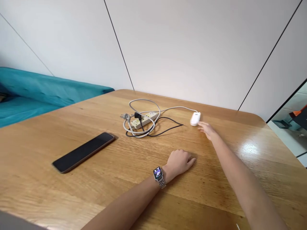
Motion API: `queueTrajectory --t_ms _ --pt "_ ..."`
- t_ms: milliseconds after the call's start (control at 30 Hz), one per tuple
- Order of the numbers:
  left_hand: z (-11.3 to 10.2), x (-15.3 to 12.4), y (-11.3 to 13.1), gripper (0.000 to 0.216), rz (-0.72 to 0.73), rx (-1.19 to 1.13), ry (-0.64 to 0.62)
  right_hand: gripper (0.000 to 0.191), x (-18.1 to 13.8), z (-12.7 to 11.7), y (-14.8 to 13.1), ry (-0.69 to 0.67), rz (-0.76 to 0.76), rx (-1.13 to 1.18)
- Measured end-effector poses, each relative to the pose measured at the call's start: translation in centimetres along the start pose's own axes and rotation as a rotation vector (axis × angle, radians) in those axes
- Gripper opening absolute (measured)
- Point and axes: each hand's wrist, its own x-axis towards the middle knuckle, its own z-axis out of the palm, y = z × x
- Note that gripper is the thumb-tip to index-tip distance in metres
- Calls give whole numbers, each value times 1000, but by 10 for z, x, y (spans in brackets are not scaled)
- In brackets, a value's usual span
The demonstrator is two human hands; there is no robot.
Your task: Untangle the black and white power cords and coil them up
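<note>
A small white rounded device (195, 118), which looks like a mouse or an adapter, lies towards the back of the wooden table (134, 166). A pale cord meets its far end. My right hand (206, 129) reaches in from the right with fingers stretched out, the fingertips at the device's near right edge; the hand is not wrapped round it. Closer to me, my left hand (179, 161) rests on the tabletop, fingers curled under and thumb sticking out to the right. Nothing shows in it. A watch (158, 174) with a metal band is on the left wrist.
Left of the device lies a cream power strip (151, 117) among looped grey and black cables, with a black plug (138, 116) and a grey plug (125, 117). A dark tablet or phone (83, 151) lies at left. Behind are a white wall (179, 57) and teal sofa (48, 89).
</note>
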Motion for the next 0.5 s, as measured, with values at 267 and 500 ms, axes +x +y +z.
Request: queueTrajectory --t_ms 267,500 --pt "-1 2 0 47 3 -40 2 33 -77 -6 5 -122 51 31" --pt "-2 6 -3 50 24 -19 -3 48 -156 -67 27 -102 -282 -334"
